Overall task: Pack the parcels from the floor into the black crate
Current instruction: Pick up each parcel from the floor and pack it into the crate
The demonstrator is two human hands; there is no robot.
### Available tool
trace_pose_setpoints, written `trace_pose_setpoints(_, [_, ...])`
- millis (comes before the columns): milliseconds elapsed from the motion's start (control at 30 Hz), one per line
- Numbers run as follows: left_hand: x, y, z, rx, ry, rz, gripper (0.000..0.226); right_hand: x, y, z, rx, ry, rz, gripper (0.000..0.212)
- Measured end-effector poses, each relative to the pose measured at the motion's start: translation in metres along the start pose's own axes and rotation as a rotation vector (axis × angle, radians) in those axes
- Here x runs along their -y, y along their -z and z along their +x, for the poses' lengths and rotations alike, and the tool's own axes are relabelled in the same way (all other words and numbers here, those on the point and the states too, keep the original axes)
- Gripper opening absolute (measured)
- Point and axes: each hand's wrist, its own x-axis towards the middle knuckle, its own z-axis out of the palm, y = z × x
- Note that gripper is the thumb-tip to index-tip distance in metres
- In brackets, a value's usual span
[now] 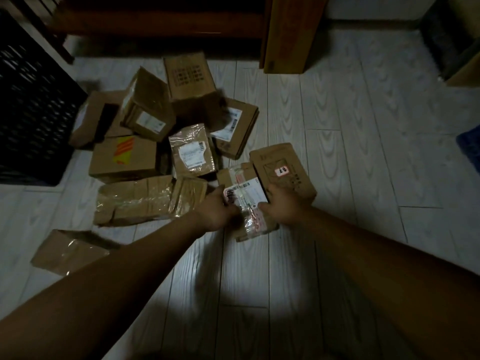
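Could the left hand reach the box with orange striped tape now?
Probably, once it lets go: the left hand grips the white-labelled parcel, but the orange-taped box has its top bare, only a flat parcel between.

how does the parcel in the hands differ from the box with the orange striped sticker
The held parcel bears white labels and tape; the orange-sticker box is mostly bare cardboard. The left hand and right hand grip the held parcel; the orange-sticker box lies untouched, nearer the black crate. Both are brown cardboard.
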Motion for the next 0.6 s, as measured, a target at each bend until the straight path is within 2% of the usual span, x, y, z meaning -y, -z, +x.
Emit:
trace_pose_setpoints(100, [0.015,-0.014,0.01,-0.007,0.001,-0.037,0.073,-0.01,-0.022,0.006,-0.029,-0.003,-0.062,0.043])
trace_pose_setpoints(167, [0.018,-0.021,0.01,0.016,0.049,-0.084,0.076,-0.012,-0.031,0.004,-0.054,-0.021,-0.12,0.042])
trace_pose_setpoints(267, [0.022,-0.029,0.011,0.093,0.089,-0.194,0.067,-0.019,-0.043,0.001,-0.057,-0.083,-0.136,0.044])
trace_pose_setpoints(433, [0.029,-0.032,0.009,0.141,0.136,-0.243,0.024,-0.03,-0.067,-0.001,-0.072,-0.149,-0.055,0.06])
trace_pose_setpoints(600, [0.036,-0.029,0.006,0.117,0.144,-0.316,0.03,-0.028,-0.086,0.011,-0.047,-0.204,0.171,0.083])
